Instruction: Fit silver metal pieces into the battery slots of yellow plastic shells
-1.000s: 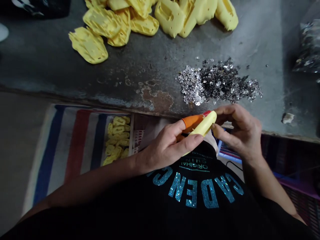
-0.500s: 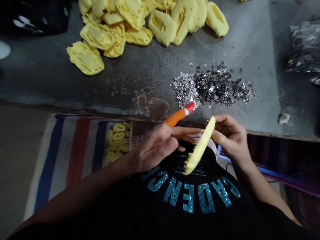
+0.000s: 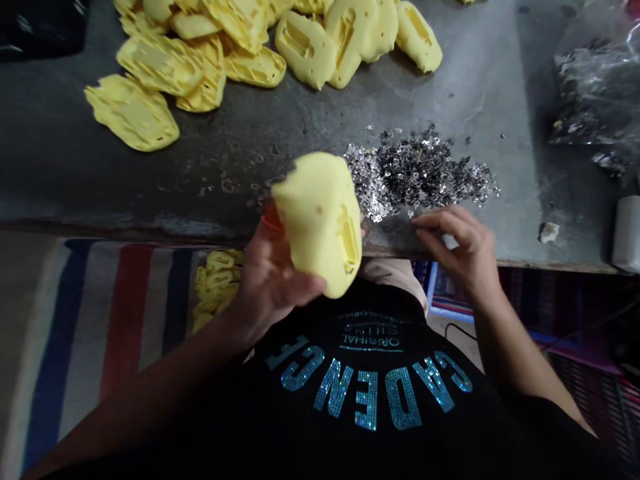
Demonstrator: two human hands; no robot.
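My left hand (image 3: 270,277) grips a yellow plastic shell (image 3: 320,213) at the table's front edge, its smooth outer face and a long slot turned up. The thumb lies on the shell's near end, and most of the fingers are hidden behind it. An orange cover shows on one finger. Just in front of a pile of small shiny metal pieces (image 3: 425,170), my right hand (image 3: 457,243) has thumb and index finger pinched together. Whether a small piece sits between those fingertips cannot be made out.
Several more yellow shells (image 3: 160,63) lie heaped at the back left of the grey table (image 3: 465,100). A clear bag of metal pieces (image 3: 580,100) rests at the right. Below the edge, a striped sheet (image 3: 125,313) and a container of yellow parts (image 3: 215,283) stand at the left.
The yellow shell has gone left and up in my left hand, turning from edge-on to outer face up. My right hand has let go of it and is now beside the metal pile.
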